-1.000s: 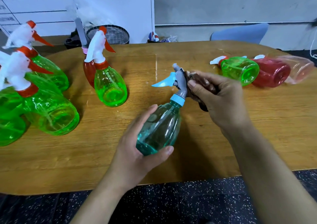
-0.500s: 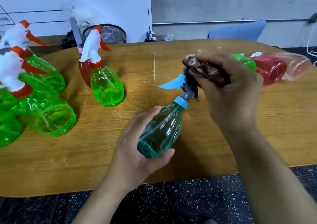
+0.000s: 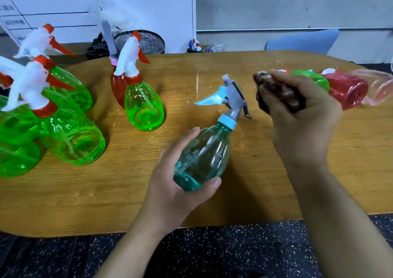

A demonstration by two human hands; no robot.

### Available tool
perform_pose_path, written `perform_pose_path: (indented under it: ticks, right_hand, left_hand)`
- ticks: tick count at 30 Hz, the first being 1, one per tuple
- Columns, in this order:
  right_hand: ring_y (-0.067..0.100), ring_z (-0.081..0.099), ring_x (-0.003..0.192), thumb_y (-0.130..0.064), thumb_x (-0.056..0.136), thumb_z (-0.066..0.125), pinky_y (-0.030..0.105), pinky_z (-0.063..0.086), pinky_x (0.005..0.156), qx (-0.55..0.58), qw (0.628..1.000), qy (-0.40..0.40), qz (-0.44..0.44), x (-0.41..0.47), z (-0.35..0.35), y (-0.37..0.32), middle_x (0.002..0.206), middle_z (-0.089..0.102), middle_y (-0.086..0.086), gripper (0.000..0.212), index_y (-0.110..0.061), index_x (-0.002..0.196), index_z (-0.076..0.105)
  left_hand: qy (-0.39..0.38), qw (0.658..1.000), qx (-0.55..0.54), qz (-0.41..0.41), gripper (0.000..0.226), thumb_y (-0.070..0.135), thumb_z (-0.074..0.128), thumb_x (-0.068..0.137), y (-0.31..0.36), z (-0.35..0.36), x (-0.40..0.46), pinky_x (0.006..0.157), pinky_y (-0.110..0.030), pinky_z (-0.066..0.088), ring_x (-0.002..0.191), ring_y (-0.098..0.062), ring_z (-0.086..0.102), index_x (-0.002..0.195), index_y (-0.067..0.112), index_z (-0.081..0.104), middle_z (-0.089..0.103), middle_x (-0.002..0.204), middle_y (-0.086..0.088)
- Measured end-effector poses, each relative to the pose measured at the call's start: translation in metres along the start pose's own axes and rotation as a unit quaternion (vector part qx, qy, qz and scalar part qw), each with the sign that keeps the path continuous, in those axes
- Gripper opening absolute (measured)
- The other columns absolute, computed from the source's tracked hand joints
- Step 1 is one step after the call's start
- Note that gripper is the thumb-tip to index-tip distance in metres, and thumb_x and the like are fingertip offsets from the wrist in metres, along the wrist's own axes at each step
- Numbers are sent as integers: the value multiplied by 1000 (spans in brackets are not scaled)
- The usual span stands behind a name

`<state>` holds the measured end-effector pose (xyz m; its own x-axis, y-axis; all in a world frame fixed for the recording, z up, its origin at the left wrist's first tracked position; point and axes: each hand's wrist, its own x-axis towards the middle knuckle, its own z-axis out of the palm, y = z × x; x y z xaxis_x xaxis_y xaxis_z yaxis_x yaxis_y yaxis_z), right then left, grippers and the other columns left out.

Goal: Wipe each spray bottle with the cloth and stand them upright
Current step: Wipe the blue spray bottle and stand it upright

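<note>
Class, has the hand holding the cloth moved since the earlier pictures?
Yes. The right hand with the cloth has come off the teal bottle's sprayer, shifting right toward the red bottle.

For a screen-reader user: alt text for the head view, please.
The left hand holds a teal bottle tilted over the table; the right hand grips a brown cloth beside its nozzle. Green and red bottles stand left, others lie right.

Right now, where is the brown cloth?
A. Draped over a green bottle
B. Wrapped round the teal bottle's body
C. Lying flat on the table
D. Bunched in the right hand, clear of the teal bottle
D: the right hand grips the bunched brown cloth beside the teal spray bottle, with a gap between cloth and nozzle; the left hand holds that bottle.
</note>
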<state>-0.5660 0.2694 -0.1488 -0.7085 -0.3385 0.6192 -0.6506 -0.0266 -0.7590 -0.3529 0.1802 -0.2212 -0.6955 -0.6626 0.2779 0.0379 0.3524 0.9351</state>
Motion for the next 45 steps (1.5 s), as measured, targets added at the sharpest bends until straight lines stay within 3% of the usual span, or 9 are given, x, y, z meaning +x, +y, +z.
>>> perform_pose_path:
  ticks: [5,9,12,19,22,27,30,38,45]
  right_hand:
    - [6,69,87,-12,88,79,25,57,80,230,954,9,193,-30,18,-1,97,76,-4,18,-17,106,78]
    - [32,75,97,-23,81,77,47,62,87,281,886,-87,359,-73,35,-7,104,79,14,28,-12,106,80]
    - [40,73,109,-19,89,73,55,58,98,319,854,-117,395,-87,42,-14,110,78,18,26,-9,112,78]
    - [35,53,103,-37,88,83,49,38,103,409,784,-161,439,-97,56,-15,109,66,19,42,-10,120,77]
    - [37,67,121,-27,96,69,48,42,114,425,765,-164,454,-99,57,-17,124,73,21,32,-11,122,78]
    - [39,68,120,-28,96,64,60,45,115,373,812,-121,431,-93,61,-17,121,75,18,33,-13,121,79]
    - [35,71,118,-25,94,67,52,54,106,340,836,-101,418,-86,57,-14,118,77,13,32,-16,123,78]
    - [36,74,111,-29,89,73,58,55,104,327,842,-76,423,-77,52,-18,108,80,13,19,-23,103,84]
    - [18,72,119,-41,91,66,47,49,112,332,840,-93,419,-83,56,-35,118,79,0,35,-23,117,81]
  left_hand:
    - [74,977,-191,-55,82,25,85,74,7,-4,7,98,-29,59,126,-22,70,149,31,52,71,139,-1]
    - [106,965,-226,-84,69,41,86,75,11,-6,10,103,-51,58,127,-23,69,138,53,60,72,137,2]
    - [116,959,-239,-102,60,43,77,79,12,-5,12,108,-62,51,130,-27,67,136,54,63,71,138,0]
    - [124,941,-284,-134,64,49,74,73,13,-13,17,92,-39,61,125,-20,70,136,46,64,72,138,5]
    - [123,943,-275,-142,54,50,75,73,10,-18,18,87,-34,63,121,-21,73,127,50,69,75,132,5]
    - [116,944,-273,-145,55,48,83,80,6,-17,19,107,-51,52,133,-29,66,132,46,67,69,143,-2]
    - [102,943,-275,-157,51,50,74,82,5,-14,18,103,-53,56,130,-31,68,132,47,65,69,141,-4]
    - [86,959,-203,-176,37,51,42,99,-3,-5,17,111,-51,52,131,-19,66,130,57,61,69,140,5]
    - [127,971,-152,-136,39,55,37,109,-9,-2,18,129,-52,31,150,0,43,142,54,59,54,155,25]
